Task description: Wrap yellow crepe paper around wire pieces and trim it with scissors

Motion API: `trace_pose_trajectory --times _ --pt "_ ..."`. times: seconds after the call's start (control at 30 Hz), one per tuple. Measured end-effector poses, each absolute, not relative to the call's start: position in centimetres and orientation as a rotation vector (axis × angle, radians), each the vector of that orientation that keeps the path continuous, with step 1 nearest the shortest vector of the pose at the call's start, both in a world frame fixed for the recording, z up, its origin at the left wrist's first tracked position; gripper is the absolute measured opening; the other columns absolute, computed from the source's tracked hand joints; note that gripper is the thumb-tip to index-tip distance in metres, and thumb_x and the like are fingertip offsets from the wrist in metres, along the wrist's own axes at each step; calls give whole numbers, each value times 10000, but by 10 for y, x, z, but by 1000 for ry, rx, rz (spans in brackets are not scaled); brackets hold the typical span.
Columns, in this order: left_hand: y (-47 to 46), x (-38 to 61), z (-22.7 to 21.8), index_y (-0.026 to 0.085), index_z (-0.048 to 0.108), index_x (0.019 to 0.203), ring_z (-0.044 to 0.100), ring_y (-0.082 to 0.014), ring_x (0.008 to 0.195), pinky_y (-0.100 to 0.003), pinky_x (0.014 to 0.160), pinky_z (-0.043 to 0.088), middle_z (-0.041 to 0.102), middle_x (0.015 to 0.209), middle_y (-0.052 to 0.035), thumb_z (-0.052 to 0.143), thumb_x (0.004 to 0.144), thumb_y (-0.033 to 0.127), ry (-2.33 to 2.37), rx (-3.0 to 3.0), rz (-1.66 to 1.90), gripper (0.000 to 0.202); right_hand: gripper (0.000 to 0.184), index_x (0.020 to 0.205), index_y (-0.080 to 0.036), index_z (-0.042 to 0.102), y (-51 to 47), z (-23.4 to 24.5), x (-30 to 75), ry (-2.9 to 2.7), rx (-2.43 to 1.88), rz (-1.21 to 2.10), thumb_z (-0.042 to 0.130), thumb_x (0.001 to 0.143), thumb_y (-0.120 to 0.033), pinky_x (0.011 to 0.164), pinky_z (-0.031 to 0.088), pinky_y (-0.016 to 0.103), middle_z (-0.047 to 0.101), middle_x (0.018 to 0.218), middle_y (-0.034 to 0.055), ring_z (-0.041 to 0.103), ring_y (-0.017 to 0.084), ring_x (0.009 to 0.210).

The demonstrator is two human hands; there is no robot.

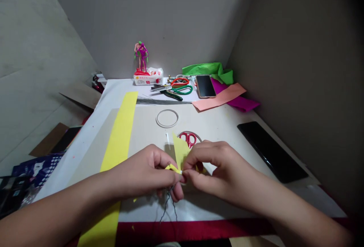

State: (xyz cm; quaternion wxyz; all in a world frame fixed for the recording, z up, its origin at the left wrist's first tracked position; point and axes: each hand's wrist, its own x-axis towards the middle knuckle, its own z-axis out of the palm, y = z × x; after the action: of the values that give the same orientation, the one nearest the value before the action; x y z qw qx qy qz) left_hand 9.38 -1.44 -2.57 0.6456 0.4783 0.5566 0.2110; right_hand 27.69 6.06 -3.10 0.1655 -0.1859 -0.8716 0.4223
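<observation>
My left hand (155, 171) is closed, thumb and fingers pinching a twisted dark wire (167, 203) partly wrapped in yellow. Two thin wire ends hang below the fingers. My right hand (217, 163) pinches a yellow crepe paper strip (180, 150) where it meets the wrapped part; the strip's wide end stands up between the hands. Both sets of fingertips almost touch, hiding the exact join. Just behind the right hand lie red-handled scissors (188, 138), partly covered. A small white stick (168, 140) lies beyond the left hand.
A long yellow paper sheet (119, 137) runs along the left. A ring of wire or tape (167, 118) lies mid-table. Behind are green-handled scissors (183, 89), a phone (206, 86), coloured paper (218, 98) and a wire figure (141, 55) at a tissue pack (149, 77). A black slab (270, 151) lies right.
</observation>
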Motion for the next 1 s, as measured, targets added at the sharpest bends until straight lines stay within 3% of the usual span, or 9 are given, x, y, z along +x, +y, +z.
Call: trace_pose_trajectory --times 0.43,0.77,1.0 --pt "-16 95 -26 142 764 711 470 -87 497 -188 513 373 724 660 -50 566 798 304 1266 1108 389 271 111 692 -139 655 62 -33 278 -2486 -629 1529 577 762 -101 570 398 206 599 626 -19 483 98 593" --pt "-17 91 -30 153 760 713 480 -94 508 -191 509 370 710 653 -39 519 760 204 1257 1123 355 250 75 696 -135 649 61 -36 275 -2575 -483 1234 621 749 -89 584 399 201 621 647 -11 527 90 592" --pt "-15 92 -31 142 755 695 497 -86 499 -184 515 395 712 643 -36 500 773 180 1214 1094 357 269 100 689 -142 626 58 -35 274 -2585 -474 1250 591 748 -70 570 383 195 579 634 -20 501 86 582"
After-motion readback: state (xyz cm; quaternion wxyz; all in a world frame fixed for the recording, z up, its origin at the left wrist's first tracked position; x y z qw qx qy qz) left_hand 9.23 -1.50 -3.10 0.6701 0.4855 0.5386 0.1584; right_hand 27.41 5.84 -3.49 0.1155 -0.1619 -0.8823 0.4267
